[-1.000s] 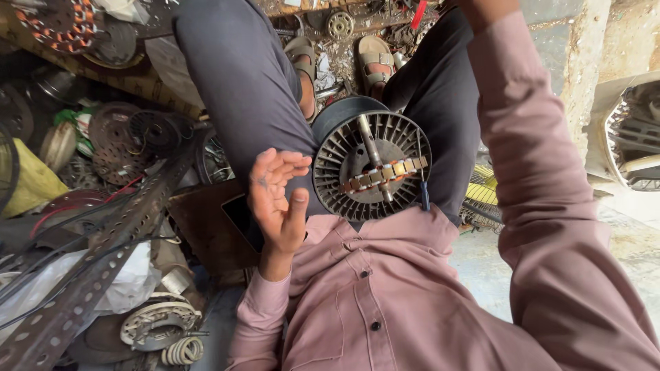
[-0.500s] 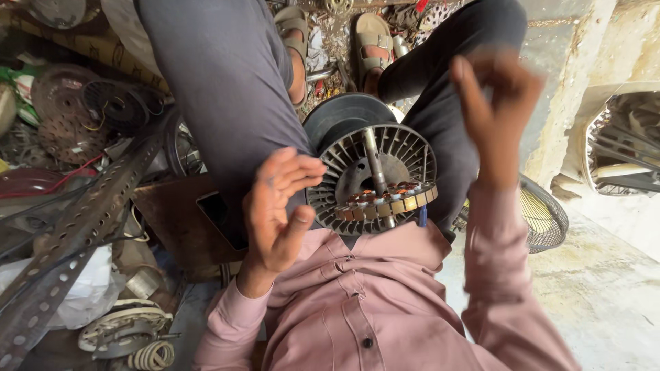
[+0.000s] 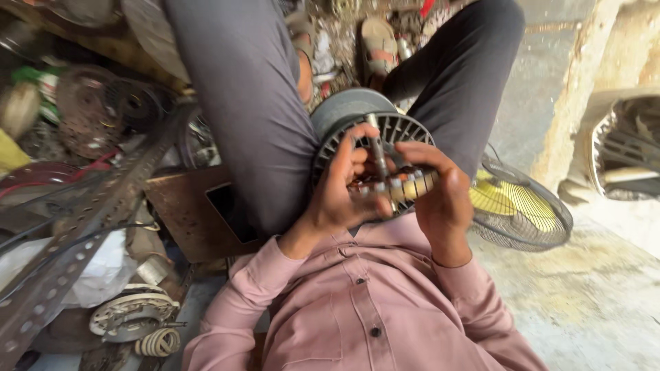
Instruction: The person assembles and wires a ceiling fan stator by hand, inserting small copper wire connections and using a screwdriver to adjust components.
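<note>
Presently, one round grey slotted metal fan motor [image 3: 385,148] rests on the person's lap, its single steel shaft [image 3: 377,152] upright at the centre. Two hands attend it: the left hand [image 3: 340,189] cupped against the near rim, fingers curled loosely; the right hand [image 3: 440,196] closed over the coil side, gripping the rim

Daylit concrete floor [image 3: 605,302], stained wall [image 3: 543,89], scrap-metal clutter [image 3: 82,117], fan guard [image 3: 522,206]
</note>
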